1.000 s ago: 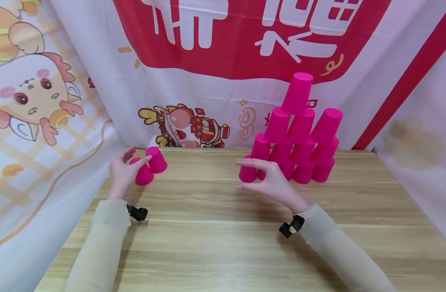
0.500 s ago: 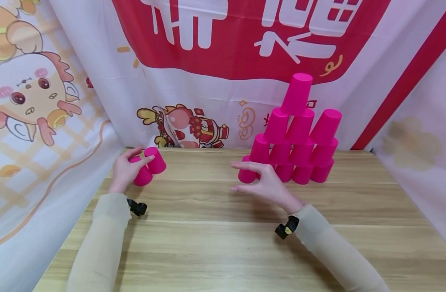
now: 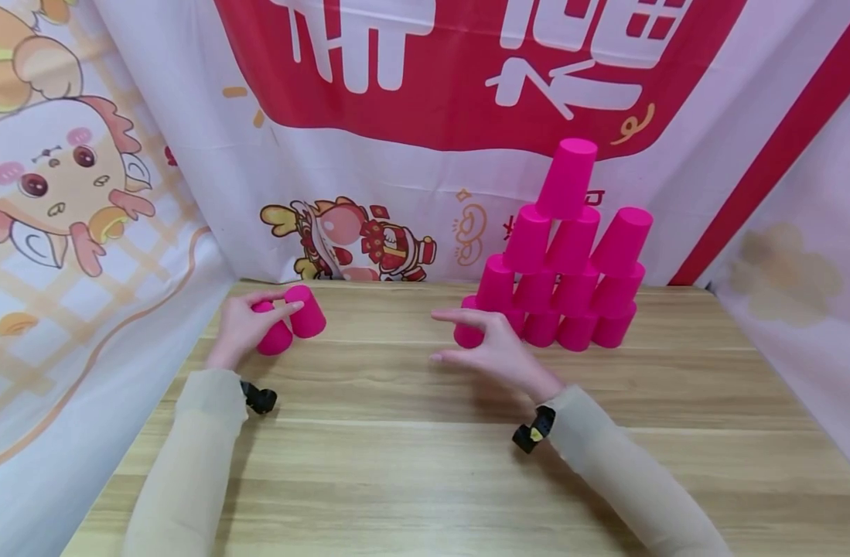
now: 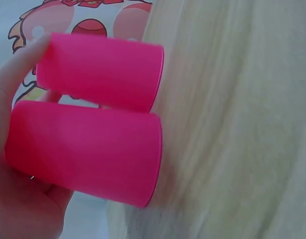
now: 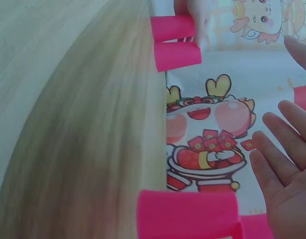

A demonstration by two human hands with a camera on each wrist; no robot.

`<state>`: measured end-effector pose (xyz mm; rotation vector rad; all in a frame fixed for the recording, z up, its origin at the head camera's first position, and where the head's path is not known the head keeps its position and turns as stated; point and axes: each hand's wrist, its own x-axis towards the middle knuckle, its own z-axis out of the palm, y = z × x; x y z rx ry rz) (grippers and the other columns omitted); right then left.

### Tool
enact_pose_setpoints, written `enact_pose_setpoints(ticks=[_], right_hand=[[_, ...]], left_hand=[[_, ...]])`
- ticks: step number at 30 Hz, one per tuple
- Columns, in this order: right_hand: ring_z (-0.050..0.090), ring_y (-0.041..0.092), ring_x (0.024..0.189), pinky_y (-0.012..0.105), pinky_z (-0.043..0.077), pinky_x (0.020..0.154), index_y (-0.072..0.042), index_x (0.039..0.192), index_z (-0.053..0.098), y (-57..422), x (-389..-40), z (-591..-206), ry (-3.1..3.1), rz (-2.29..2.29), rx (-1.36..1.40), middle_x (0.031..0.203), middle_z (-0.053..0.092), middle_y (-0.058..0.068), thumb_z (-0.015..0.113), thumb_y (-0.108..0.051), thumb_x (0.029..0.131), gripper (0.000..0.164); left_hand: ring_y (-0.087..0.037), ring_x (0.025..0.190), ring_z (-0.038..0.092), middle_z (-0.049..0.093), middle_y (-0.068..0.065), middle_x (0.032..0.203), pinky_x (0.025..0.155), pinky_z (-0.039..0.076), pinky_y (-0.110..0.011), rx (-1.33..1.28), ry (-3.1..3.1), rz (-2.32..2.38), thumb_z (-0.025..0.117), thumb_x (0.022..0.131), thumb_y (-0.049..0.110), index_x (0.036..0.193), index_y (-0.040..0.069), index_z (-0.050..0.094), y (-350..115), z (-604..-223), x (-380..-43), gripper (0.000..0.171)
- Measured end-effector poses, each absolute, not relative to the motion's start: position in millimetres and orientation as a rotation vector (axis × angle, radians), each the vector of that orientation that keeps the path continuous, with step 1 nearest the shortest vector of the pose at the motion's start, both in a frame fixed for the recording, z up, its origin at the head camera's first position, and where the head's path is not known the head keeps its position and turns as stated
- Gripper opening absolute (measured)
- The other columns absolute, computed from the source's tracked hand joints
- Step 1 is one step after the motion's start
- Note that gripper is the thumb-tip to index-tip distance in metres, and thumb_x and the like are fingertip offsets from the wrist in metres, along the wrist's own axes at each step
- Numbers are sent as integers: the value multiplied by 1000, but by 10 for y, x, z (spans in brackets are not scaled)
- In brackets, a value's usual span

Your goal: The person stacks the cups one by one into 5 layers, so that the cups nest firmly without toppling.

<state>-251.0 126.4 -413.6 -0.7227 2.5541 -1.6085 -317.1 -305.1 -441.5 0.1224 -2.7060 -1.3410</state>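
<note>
At the table's back left stand two upside-down pink plastic cups side by side. My left hand [image 3: 238,331] pinches the right cup [image 3: 309,316] with thumb and fingers. The left cup [image 3: 274,339] sits close to the palm. From the left wrist, the pinched cup [image 4: 103,69] leans slightly, and the nearer cup [image 4: 88,152] hides part of the fingers. My right hand [image 3: 497,352] hovers with fingers extended, holding nothing, in front of the left end of a stack of pink cups [image 3: 571,244]. The right wrist view shows those fingers [image 5: 280,139] spread.
The stack rises in stepped rows to one cup [image 3: 567,179] on top, at the back right of the wooden table [image 3: 411,464]. A printed white cloth [image 3: 369,170] hangs right behind the table's back edge. Another cloth [image 3: 118,333] borders the left side.
My left fingers have closed around the right-hand cup, which has shifted slightly right and nearer, away from its neighbour. My right hand has drifted left. The stack stands as before.
</note>
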Motion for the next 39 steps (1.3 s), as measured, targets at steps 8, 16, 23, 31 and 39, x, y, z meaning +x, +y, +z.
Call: enact_pose_setpoints(ticks=[8,16,23,31,39], right_hand=[[54,23,127,62,42,106,-38,130,69,974,-2609,-4253,2480,-1594,-743,131,64,-16,89,-42,79,55],[54,24,128,59,41,108,-33,133,68,619,-2707,-4283,2409,-1588,-773,133,63,-14,87,-42,81,56],[52,22,132,52,41,110,-31,137,66,349,-2860,-4305,2476,-1497,-780,136,61,-16,86,-47,81,62],[44,21,139,56,36,112,-27,143,60,16,-3055,-4167,2507,-1397,-855,143,56,-14,84,-53,81,71],[46,16,137,47,42,110,-20,148,55,-364,-3216,-4144,2541,-1340,-940,149,53,-7,84,-46,83,76]], left_hand=[[-30,114,55,63,-16,131,81,52,-35,-44,-2788,-1317,79,81,62,134,15,69,-3006,-4406,-3000,72],[-32,114,59,56,-18,141,82,56,-26,-160,-2801,-1332,85,83,46,149,9,52,-2972,-4388,-2818,82],[-40,126,53,58,-19,137,104,45,-57,-92,-2722,-1369,87,81,43,147,7,52,-3118,-4359,-2625,83],[-26,113,59,67,-10,123,97,49,-39,7,-2684,-1301,84,82,50,131,10,66,-3177,-4385,-2577,66],[-30,113,63,68,-11,124,95,51,-38,11,-2693,-1292,84,80,54,131,12,68,-3151,-4418,-2647,68]])
